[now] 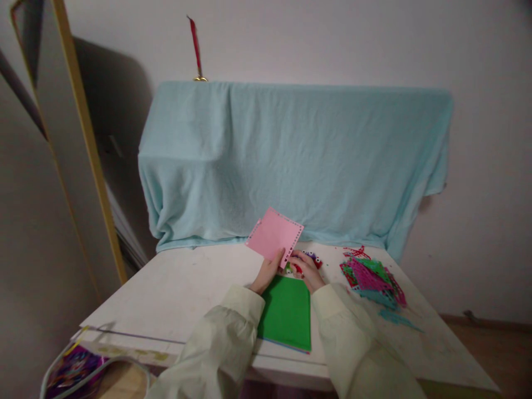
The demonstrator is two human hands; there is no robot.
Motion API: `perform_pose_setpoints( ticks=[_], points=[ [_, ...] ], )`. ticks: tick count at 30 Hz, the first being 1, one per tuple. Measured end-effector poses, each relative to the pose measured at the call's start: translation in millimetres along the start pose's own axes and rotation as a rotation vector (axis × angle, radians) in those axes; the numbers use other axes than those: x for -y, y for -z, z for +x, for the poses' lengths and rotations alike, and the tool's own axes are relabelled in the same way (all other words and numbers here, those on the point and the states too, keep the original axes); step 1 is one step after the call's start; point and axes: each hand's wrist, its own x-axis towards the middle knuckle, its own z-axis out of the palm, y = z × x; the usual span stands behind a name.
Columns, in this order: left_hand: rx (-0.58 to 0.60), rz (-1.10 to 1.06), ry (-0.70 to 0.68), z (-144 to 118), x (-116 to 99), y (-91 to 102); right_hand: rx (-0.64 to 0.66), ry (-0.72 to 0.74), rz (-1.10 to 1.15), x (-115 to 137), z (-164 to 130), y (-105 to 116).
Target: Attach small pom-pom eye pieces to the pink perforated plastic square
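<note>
A square sheet of pink paper (272, 235) is tilted above the white table, with small punched holes along several of its edges. My left hand (270, 270) pinches its lower corner, thumb on top. Beside the sheet's lower right edge, my right hand (306, 270) has its fingers curled in. Something small and red shows at those fingers, but I cannot tell its kind or whether it is gripped. Just behind lie small colourful pieces with eye-like dots (316, 260), partly covered by the hand. Below both hands rests a stack of green paper (286, 313).
A heap of perforated pink, green, red and blue paper scraps (372, 280) lies on the white table (174, 293) at the right. Light blue cloth (299, 160) hangs behind. A gold-framed panel (85, 127) leans at the left, above a purple package (75, 371).
</note>
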Motion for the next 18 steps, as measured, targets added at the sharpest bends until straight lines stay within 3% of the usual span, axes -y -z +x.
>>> perform_pose_setpoints(
  ticks=[9, 18],
  points=[
    [-0.041, -0.014, -0.026, -4, -10, -1.9, -0.041, -0.008, -0.020, -2, 2, 1],
    [0.017, -0.003, 0.015, -10, -19, -0.8, -0.003, -0.025, -0.105, 0, -1, -2]
  ],
)
